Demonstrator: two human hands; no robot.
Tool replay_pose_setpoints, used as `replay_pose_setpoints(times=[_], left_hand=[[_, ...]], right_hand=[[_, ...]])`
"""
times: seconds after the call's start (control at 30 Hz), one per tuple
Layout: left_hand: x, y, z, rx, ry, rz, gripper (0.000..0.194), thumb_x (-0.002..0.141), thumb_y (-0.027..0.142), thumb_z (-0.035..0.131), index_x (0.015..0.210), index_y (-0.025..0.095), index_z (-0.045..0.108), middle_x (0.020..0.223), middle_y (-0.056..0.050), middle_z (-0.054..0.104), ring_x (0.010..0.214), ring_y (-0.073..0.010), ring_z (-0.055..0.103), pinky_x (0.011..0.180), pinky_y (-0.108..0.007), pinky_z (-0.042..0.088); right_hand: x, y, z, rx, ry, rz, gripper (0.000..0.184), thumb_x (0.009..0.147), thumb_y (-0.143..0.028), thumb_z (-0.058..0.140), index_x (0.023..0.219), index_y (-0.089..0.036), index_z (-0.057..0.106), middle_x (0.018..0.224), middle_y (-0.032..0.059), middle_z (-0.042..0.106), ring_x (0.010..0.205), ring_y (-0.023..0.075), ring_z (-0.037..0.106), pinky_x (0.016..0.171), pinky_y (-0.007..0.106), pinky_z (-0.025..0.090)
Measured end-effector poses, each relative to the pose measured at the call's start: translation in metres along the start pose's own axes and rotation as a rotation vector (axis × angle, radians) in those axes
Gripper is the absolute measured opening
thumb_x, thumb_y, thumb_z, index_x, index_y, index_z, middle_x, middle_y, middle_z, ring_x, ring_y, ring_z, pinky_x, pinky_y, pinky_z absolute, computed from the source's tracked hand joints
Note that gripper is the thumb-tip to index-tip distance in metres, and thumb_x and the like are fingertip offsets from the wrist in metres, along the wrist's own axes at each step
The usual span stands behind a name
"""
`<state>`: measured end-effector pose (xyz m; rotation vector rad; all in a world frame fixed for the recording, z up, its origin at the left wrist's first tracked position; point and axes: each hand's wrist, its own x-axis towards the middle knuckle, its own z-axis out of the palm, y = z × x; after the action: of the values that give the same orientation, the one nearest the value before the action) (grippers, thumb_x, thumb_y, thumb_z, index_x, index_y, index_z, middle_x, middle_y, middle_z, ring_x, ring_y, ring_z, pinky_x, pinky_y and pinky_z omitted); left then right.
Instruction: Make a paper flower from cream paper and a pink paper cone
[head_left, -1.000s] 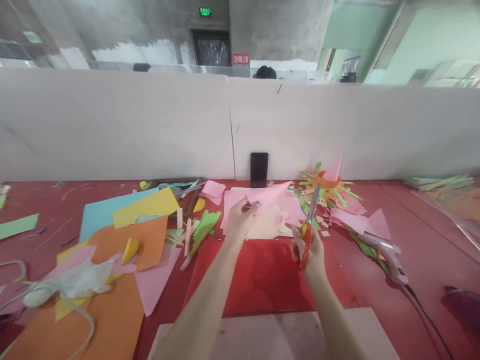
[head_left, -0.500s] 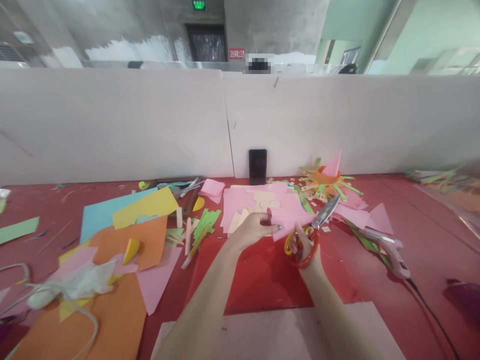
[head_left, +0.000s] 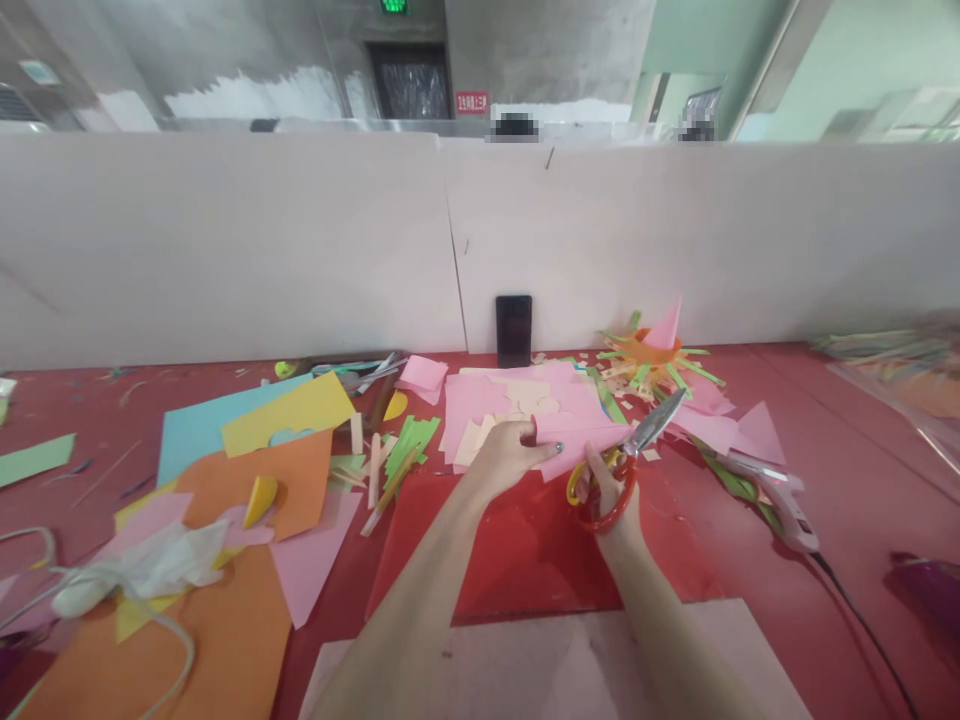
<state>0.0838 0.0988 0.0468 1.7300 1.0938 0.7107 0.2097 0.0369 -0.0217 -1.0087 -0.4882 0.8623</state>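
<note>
My left hand [head_left: 510, 455] pinches a pink sheet of paper [head_left: 574, 438] between thumb and fingers. My right hand [head_left: 609, 490] has its fingers in the handles of a pair of scissors [head_left: 651, 428], one loop red and the other yellow. The metal blades point up and to the right, beyond the paper's right end, and look nearly closed. Whether they touch the paper I cannot tell. Below both hands lies a red sheet [head_left: 536, 565]. Behind them are more pink paper [head_left: 469, 400] and cream cut pieces [head_left: 529, 395].
A black phone [head_left: 514, 330] leans on the white partition [head_left: 315, 240]. To the right are a paper piece with green strips and a pink cone [head_left: 664, 330] and a glue gun [head_left: 787, 510] with a cord. Orange card [head_left: 247, 640], yellow paper [head_left: 292, 415] and a white cable [head_left: 169, 620] lie left.
The view has shifted very slightly. Both hands keep their hold, the left on the pink paper and the right on the scissors, with hardly any movement.
</note>
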Motion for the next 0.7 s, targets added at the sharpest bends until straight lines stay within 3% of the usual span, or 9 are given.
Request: replay_pose_setpoints(times=[0.1,0.33,0.53,0.7], left_hand=[[0.0009,-0.0016,-0.0015,0.069,-0.067,0.06,0.036,0.066,0.044,0.063,0.05,0.016,0.047,0.058,0.002,0.044,0.056,-0.0115,0.041,0.052,-0.024,0.033],[0.0022,-0.0029,0.004,0.027,-0.007,0.063,0.039,0.07,0.047,0.058,0.049,0.018,0.043,0.051,0.004,0.033,0.053,-0.0107,0.034,0.05,-0.023,0.034],[0.0015,-0.0016,0.0052,-0.019,0.019,0.054,0.037,0.07,0.047,0.058,0.048,0.018,0.05,0.047,0.003,0.04,0.053,-0.0127,0.04,0.054,-0.026,0.04],[-0.0007,0.0004,0.0038,-0.007,-0.007,0.089,0.026,0.066,0.039,0.064,0.058,0.015,0.059,0.06,-0.001,0.056,0.062,-0.0158,0.05,0.058,-0.026,0.042]], right_hand=[[-0.0004,-0.0008,-0.0001,-0.017,0.002,-0.007,0.041,0.071,-0.038,0.069,0.052,-0.019,0.039,0.035,-0.0081,0.043,0.028,0.0065,0.039,0.031,0.019,0.031],[0.0008,-0.001,-0.0021,-0.017,0.04,-0.012,0.038,0.07,-0.041,0.07,0.059,-0.019,0.041,0.037,-0.0093,0.044,0.028,0.0068,0.038,0.03,0.019,0.033],[-0.0003,-0.004,-0.002,-0.012,0.019,-0.018,0.038,0.072,-0.042,0.068,0.059,-0.019,0.04,0.037,-0.0093,0.041,0.029,0.0081,0.04,0.032,0.02,0.035],[-0.0013,-0.008,-0.0001,0.024,0.036,-0.02,0.037,0.071,-0.04,0.07,0.059,-0.019,0.041,0.038,-0.0092,0.043,0.03,0.0069,0.039,0.032,0.02,0.036]])
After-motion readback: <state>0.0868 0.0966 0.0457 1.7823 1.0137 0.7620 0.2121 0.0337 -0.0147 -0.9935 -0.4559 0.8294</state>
